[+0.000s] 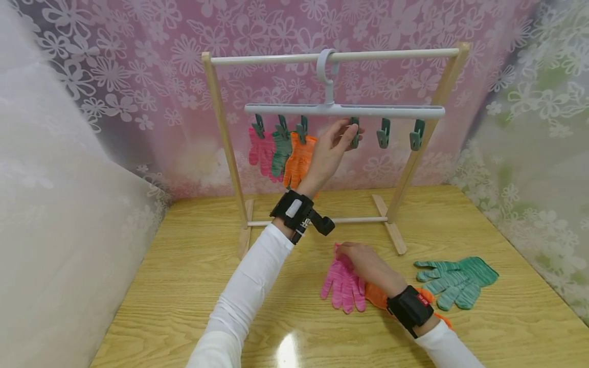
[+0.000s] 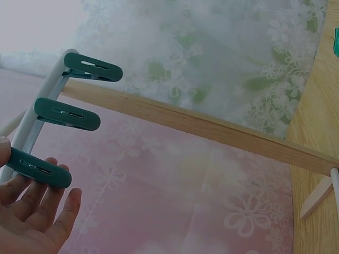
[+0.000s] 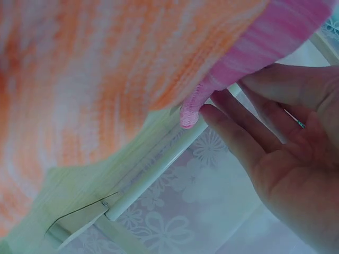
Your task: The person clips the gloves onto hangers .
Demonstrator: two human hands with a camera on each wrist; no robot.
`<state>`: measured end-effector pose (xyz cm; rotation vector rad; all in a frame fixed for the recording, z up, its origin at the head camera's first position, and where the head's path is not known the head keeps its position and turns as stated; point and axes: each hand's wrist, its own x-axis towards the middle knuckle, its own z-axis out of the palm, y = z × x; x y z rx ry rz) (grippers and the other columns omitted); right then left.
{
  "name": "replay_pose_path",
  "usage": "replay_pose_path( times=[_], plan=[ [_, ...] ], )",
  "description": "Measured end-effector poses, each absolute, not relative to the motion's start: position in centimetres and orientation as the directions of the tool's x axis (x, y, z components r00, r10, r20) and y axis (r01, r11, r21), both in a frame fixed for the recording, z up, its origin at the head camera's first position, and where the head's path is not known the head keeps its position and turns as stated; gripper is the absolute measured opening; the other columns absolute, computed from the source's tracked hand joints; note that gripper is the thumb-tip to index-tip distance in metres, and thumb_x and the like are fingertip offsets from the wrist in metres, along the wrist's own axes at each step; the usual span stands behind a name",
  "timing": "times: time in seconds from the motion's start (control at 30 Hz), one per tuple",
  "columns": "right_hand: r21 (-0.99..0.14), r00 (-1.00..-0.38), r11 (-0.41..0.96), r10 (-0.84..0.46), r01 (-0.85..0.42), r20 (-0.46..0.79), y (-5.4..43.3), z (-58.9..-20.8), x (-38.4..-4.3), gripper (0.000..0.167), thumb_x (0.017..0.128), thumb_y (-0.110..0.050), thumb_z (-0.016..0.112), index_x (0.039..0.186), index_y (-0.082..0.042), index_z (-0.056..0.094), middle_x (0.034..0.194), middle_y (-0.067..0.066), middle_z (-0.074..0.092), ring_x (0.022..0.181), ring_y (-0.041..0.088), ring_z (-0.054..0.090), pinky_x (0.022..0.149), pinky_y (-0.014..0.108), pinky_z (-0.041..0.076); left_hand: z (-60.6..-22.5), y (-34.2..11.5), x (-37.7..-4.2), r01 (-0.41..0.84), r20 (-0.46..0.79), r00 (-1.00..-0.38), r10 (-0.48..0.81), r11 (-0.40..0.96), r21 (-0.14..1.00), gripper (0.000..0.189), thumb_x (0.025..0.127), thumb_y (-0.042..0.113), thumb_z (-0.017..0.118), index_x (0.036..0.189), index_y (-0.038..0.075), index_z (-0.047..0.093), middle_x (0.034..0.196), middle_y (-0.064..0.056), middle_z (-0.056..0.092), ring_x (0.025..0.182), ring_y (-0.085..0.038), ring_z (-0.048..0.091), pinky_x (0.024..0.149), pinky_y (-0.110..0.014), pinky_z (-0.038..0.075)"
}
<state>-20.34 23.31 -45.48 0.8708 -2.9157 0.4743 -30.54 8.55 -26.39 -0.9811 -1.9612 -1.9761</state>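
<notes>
My left hand (image 1: pixel 332 147) is raised to the hanger (image 1: pixel 294 109) and pinches a dark green clip (image 2: pixel 39 168) between thumb and fingers. Two more green clips (image 1: pixel 384 134) hang to its right with nothing in them. Lower down, my right hand (image 1: pixel 371 266) grips a pink glove (image 1: pixel 342 289) near its cuff, fingers of the glove pointing toward me. An orange glove (image 1: pixel 376 295) lies partly hidden under my right wrist. In the right wrist view, orange knit (image 3: pixel 106 79) fills much of the picture beside the pink glove.
Pink (image 1: pixel 261 148), green (image 1: pixel 280 153) and orange (image 1: pixel 299 161) gloves hang from clips on the hanger's left half. The hanger hooks over a wooden rack (image 1: pixel 223 128) whose feet stand on the table (image 1: pixel 193 286). A green glove (image 1: pixel 469 278) lies at the right. Flowered curtains surround the table.
</notes>
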Motion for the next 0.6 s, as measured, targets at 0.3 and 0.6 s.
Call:
replay_pose_path(
  times=[0.3,0.6],
  plan=[
    [-0.422,-0.931,0.830,-0.338,-0.364,0.139,24.7,-44.5,-21.6,0.019,0.097,-0.006,0.068,0.115,-0.002,0.071,0.114,0.016,0.071,0.104,0.035,0.068,0.087,0.049,0.056,-26.6,8.4,-30.3,0.552,0.553,-0.767,0.324,-0.105,0.827,0.035,0.109,0.020,0.050,0.138,0.001,0.055,0.127,-0.016,0.067,0.114,-0.019,0.066,0.094,-0.023,0.054],
    [-0.274,-0.986,0.947,-0.166,-0.167,0.026,25.6,-43.5,-22.7,0.024,0.092,-0.022,0.075,0.094,0.001,0.068,0.084,0.012,0.068,0.074,0.027,0.065,0.063,0.041,0.054,-26.4,8.3,-30.7,0.561,0.563,-0.758,0.329,-0.111,0.820,0.035,0.109,0.019,0.050,0.138,0.000,0.055,0.127,-0.016,0.067,0.115,-0.021,0.066,0.094,-0.023,0.054]
  ],
)
